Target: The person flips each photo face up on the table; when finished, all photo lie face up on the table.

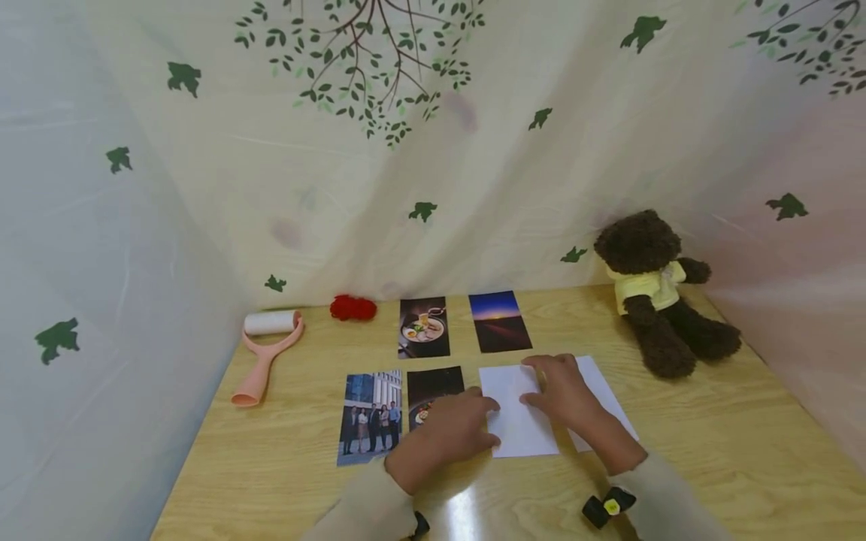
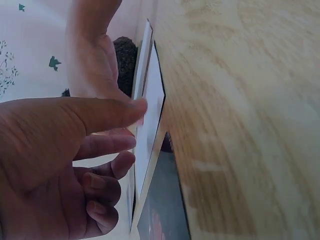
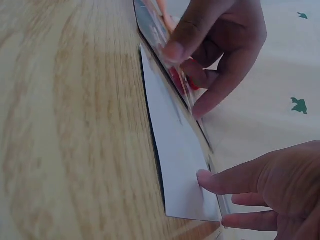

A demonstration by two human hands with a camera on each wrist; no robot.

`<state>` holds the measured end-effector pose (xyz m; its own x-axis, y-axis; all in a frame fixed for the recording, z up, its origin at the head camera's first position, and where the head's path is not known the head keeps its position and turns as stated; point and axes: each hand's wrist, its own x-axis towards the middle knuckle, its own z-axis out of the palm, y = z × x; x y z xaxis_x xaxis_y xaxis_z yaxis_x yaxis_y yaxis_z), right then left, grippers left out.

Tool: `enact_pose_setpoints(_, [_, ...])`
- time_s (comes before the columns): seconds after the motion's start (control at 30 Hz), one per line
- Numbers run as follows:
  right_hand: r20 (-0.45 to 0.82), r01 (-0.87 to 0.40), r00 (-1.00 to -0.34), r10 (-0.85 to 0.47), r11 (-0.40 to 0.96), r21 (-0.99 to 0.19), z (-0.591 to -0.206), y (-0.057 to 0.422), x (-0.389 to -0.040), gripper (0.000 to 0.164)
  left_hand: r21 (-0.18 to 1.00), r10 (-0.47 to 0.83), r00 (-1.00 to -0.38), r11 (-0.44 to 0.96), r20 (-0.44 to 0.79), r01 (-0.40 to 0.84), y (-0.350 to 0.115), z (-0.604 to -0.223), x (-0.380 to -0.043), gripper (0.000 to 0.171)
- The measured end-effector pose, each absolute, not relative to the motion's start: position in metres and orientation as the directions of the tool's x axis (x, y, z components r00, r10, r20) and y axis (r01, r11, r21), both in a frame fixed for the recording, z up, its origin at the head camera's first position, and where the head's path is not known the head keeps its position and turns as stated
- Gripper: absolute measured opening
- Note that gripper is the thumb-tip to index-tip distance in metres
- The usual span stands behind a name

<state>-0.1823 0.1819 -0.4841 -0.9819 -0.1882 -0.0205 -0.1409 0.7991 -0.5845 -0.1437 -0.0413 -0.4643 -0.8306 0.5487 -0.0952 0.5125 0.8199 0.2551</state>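
In the head view, a white card (image 1: 517, 428) lies face down on the wooden table between my hands. My left hand (image 1: 446, 430) is at its left edge, thumb and fingers spread apart and partly covering a food photo (image 1: 433, 376). Across the card's upper right part reaches my right hand (image 1: 564, 394), its thumb (image 3: 210, 181) touching the white surface and a fingertip near the far edge. A second white card (image 1: 605, 402) lies partly under my right hand and forearm. Left of the food photo is a group photo (image 1: 370, 421) of people before buildings.
Behind lie a ramen-bowl photo (image 1: 425, 328) and a sunset photo (image 1: 501, 321). A pink-handled lint roller (image 1: 260, 361) and a red yarn bundle (image 1: 353, 307) are at the left. A brown teddy bear (image 1: 649, 293) in a yellow shirt sits right, against the curtain (image 1: 325, 203).
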Motion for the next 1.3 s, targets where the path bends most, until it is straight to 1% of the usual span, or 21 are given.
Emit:
enact_pose_setpoints(0.1, [-0.036,-0.120,-0.984,-0.174,0.801,-0.587,-0.484,0.182,-0.184,0.061,0.230,0.544,-0.831,0.829,-0.117,0.510,-0.037,-0.467,-0.145,0.047])
enact_pose_setpoints(0.33, [-0.033,-0.117,-0.986,-0.164,0.818,-0.562,-0.484,0.182,-0.189,0.065,0.207,0.531,-0.834,0.841,-0.147,0.499,-0.036,-0.468,-0.146,0.041])
enact_pose_setpoints(0.43, [-0.032,-0.119,-0.986,-0.165,0.818,-0.563,-0.484,0.182,-0.191,0.062,0.218,0.531,-0.834,0.841,-0.151,0.496,-0.035,-0.467,-0.147,0.038])
enact_pose_setpoints(0.6, [-0.015,-0.136,-0.983,-0.182,0.786,-0.604,-0.483,0.182,-0.200,0.057,0.257,0.526,-0.835,0.840,-0.164,0.478,-0.036,-0.464,-0.147,0.035])
enact_pose_setpoints(0.8, [-0.025,-0.135,-0.982,-0.189,0.779,-0.613,-0.483,0.184,-0.207,0.060,0.290,0.531,-0.828,0.833,-0.180,0.471,-0.035,-0.461,-0.147,0.032])
enact_pose_setpoints(0.97, [-0.043,-0.137,-0.977,-0.207,0.776,-0.615,-0.480,0.183,-0.213,0.057,0.291,0.528,-0.828,0.835,-0.188,0.466,-0.035,-0.461,-0.149,0.032])
enact_pose_setpoints(1.1, [-0.038,-0.143,-0.976,-0.214,0.764,-0.629,-0.478,0.182,-0.219,0.049,0.276,0.522,-0.830,0.842,-0.196,0.464,-0.034,-0.460,-0.151,0.032])
enact_pose_setpoints(1.3, [-0.017,-0.122,-0.980,-0.201,0.658,-0.743,-0.478,0.182,-0.225,0.020,0.294,0.523,-0.827,0.839,-0.209,0.457,-0.036,-0.459,-0.151,0.034])
